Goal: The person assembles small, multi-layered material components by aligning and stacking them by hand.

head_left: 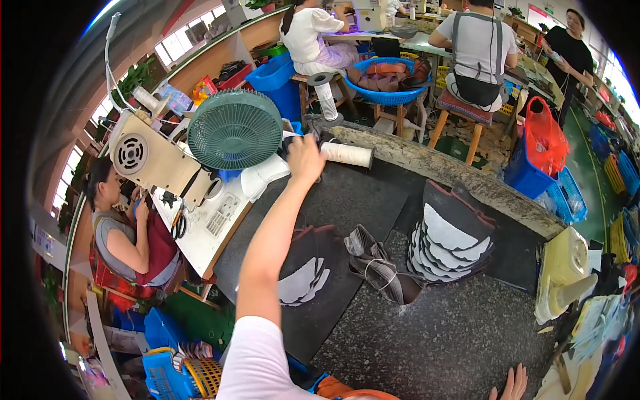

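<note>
My left hand (305, 159) reaches over the far side of the dark worktable, its fingers curled beside a white roll (347, 155); whatever they grip is hidden. My right hand (512, 383) lies at the near right edge, fingers stretched out on the tabletop. Under my left forearm is a small stack of dark cut pieces with white patches (303, 277), partly covered by the arm. A taller fanned stack of similar dark and white pieces (448, 241) stands to the right. Between the stacks lies a bundle of dark strips (383, 270) tied with a pale band.
A green fan (235, 130) and a cream sewing machine (157, 157) stand at left by a seated person. A stone ledge (453, 173) borders the table's far side. A yellowish container (560, 277) sits at right. Beyond, several people work near a blue basket (387, 97).
</note>
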### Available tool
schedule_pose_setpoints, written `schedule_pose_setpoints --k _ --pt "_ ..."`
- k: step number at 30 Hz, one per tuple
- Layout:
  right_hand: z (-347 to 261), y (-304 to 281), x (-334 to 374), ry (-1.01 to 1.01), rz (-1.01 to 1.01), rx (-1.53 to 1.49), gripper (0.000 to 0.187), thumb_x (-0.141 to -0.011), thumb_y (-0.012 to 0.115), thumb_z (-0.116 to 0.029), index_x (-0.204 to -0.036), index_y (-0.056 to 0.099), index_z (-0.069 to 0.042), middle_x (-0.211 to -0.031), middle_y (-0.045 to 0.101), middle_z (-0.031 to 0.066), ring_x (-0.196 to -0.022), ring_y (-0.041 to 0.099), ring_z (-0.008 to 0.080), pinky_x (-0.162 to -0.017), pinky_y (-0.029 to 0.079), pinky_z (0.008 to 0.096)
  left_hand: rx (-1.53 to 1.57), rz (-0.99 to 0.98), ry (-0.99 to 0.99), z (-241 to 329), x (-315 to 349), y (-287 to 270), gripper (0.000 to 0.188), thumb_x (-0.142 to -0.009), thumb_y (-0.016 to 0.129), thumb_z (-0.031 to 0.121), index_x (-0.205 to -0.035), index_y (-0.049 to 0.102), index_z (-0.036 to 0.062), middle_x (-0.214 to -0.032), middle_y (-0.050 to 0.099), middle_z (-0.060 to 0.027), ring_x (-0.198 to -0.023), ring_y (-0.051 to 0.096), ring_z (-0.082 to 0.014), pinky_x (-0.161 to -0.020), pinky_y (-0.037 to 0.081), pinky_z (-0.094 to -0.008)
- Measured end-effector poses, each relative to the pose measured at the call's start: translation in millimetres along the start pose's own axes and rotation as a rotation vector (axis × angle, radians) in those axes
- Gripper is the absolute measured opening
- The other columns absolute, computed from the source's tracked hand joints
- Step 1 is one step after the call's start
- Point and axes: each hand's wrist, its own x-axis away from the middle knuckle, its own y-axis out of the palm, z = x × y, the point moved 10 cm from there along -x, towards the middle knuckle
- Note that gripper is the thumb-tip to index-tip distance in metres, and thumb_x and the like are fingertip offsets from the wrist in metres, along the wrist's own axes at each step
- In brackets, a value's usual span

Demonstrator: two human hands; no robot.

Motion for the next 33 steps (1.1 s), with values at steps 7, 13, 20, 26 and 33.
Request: schedule_pose_setpoints --k 7,13,20,26,33 --pt "-30 17 -10 -0.112 0.064 -0.177 0.055 -0.076 0.065 -0.013 -0.127 0.051 0.000 -0.141 0.040 0.0222 -0.129 0.037 0.0404 -0.108 0.028 0.0523 0.520 -0.334 -0.393 -105 14 48 0.057 -0.059 0.080 0.029 -0.099 0.060 -0.0070 -0.099 0.068 -0.0249 -0.090 0.067 -0.0361 -0.078 0.051 -0.0412" --pt "-250 -15 -131 -0.704 0.204 -0.555 0.069 -0.069 0.078 -0.018 -0.131 0.051 -0.007 -0.138 0.044 0.0187 -0.126 0.042 0.0406 -0.105 0.035 0.0486 1.805 -0.354 -0.464 22 157 -93 0.038 -0.084 0.070 0.007 -0.118 0.053 0.0020 -0.097 0.064 -0.0043 -0.080 0.062 -0.0125 -0.069 0.051 -0.0268" --pt "-338 50 -184 -0.721 0.117 -0.252 0.059 -0.075 0.068 -0.016 -0.130 0.047 -0.017 -0.095 0.058 0.0158 -0.081 0.063 0.0341 -0.072 0.051 0.0430 2.178 -0.566 -0.727 59 377 -87 0.046 -0.100 0.045 0.043 -0.114 0.055 0.0008 -0.106 0.064 -0.0193 -0.068 0.061 -0.0258 -0.057 0.050 -0.0329" --pt "-134 -14 -108 -0.313 0.128 -0.199 0.065 -0.075 0.072 -0.022 -0.135 0.047 -0.018 -0.107 0.058 0.0111 -0.091 0.061 0.0293 -0.079 0.048 0.0423 2.193 -0.880 -0.770 124 430 -100 0.036 -0.102 0.042 0.028 -0.124 0.049 0.0004 -0.112 0.062 -0.0197 -0.082 0.065 -0.0302 -0.069 0.056 -0.0409" --pt "-80 -57 -44 -0.107 0.401 -0.039 0.045 -0.070 0.072 -0.022 -0.113 0.061 -0.015 -0.130 0.047 0.0132 -0.123 0.043 0.0364 -0.106 0.030 0.0563 2.001 -1.171 -0.532 241 452 -113 0.045 -0.088 0.057 -0.001 -0.131 0.044 0.0007 -0.114 0.061 -0.0153 -0.105 0.061 -0.0235 -0.090 0.050 -0.0336"
